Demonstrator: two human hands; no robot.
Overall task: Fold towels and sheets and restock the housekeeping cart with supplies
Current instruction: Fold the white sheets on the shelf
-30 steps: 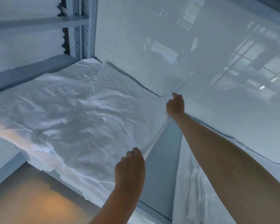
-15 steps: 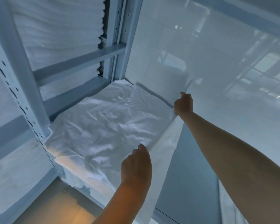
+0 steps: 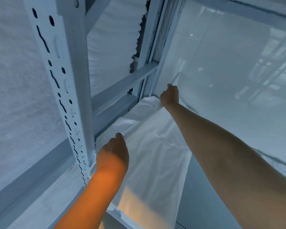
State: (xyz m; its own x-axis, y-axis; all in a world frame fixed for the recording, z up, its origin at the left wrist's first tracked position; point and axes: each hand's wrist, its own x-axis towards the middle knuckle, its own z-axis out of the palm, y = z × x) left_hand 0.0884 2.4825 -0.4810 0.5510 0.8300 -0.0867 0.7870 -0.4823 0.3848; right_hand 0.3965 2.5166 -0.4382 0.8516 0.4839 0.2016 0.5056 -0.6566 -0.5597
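A white sheet (image 3: 155, 146) filled the lower middle of the frame, stretched between two bare hands and hanging down toward the bottom edge, where a patch of warm light fell on it. The left hand (image 3: 113, 152), in the lower centre, had its fingers curled round the sheet's near edge, pinching the cloth just beside a pale metal upright (image 3: 63, 83) pierced with dark slots and holes. The right hand (image 3: 169, 96), higher and right of centre, gripped the far edge of the sheet in a closed fist, close to the back post (image 3: 153, 52) of the rack and touching, or nearly touching, the glossy white tiled wall (image 3: 229, 63) that took up the upper right of the frame. Between the hands the cloth ran taut along its top edge and creased below. Behind that edge more white fabric lay bunched on the shelf surface, beside a grey crossbar (image 3: 122, 85) that slanted from the centre up toward the back post. In the upper middle, seen through the rack, stood a stack of folded white linens (image 3: 112, 38) with a ragged edge of layers. The left forearm glowed orange in the warm light at the bottom of the frame, while the right forearm crossed the lower right
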